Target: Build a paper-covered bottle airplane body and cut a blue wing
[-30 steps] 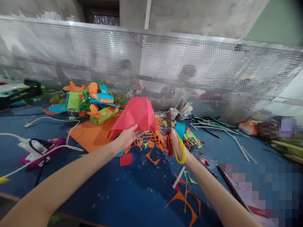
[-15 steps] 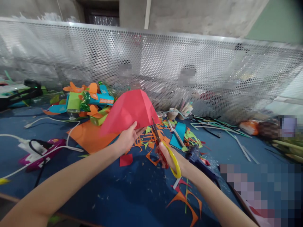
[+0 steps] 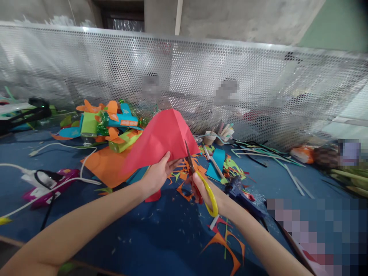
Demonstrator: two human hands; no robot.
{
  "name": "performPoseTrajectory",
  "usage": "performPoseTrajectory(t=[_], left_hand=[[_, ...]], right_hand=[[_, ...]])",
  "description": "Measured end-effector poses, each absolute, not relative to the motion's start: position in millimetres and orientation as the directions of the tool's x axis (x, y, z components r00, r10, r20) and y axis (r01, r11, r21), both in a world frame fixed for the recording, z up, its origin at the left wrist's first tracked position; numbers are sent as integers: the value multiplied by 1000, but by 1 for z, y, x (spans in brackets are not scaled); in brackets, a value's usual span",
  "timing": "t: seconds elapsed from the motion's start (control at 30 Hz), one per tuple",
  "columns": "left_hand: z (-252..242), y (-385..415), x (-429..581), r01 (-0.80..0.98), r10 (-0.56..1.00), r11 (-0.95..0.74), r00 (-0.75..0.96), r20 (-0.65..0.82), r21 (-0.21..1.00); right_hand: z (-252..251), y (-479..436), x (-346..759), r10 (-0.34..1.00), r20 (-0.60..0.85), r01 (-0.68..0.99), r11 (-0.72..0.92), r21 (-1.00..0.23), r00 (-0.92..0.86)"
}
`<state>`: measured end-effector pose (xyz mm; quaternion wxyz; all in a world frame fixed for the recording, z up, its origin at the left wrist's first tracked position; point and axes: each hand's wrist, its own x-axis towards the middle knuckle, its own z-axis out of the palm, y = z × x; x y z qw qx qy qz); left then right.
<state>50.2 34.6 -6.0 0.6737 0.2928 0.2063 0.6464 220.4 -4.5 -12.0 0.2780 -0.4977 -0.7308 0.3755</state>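
Observation:
My left hand point(image 3: 158, 175) pinches the lower edge of a folded red paper sheet point(image 3: 162, 138) and holds it up above the blue table point(image 3: 161, 234). My right hand point(image 3: 207, 194) grips scissors point(image 3: 198, 180) with yellow and red handles. The blades point up and lie against the right edge of the red paper, close beside my left fingers.
Orange paper sheet point(image 3: 106, 163) and several orange and green scraps point(image 3: 224, 245) lie on the table. Paper craft planes point(image 3: 109, 120) sit at the back left. A glue gun point(image 3: 48, 182) with white cables lies on the left. A perforated metal screen point(image 3: 201, 80) closes the far side.
My right hand brought the scissors down and left to the edge of the red paper. My left hand turned and raised the sheet slightly.

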Motion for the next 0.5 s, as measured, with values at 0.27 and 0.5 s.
performPoseTrajectory(t=[0.27,0.5], left_hand=[[-3,32,51,-755,994,3,75,81,656],[-2,32,51,-755,993,9,85,83,656]], right_hand=[[-10,-5,217,930,38,547,248,-800,-365],[-11,-5,214,953,37,545,203,-813,-301]])
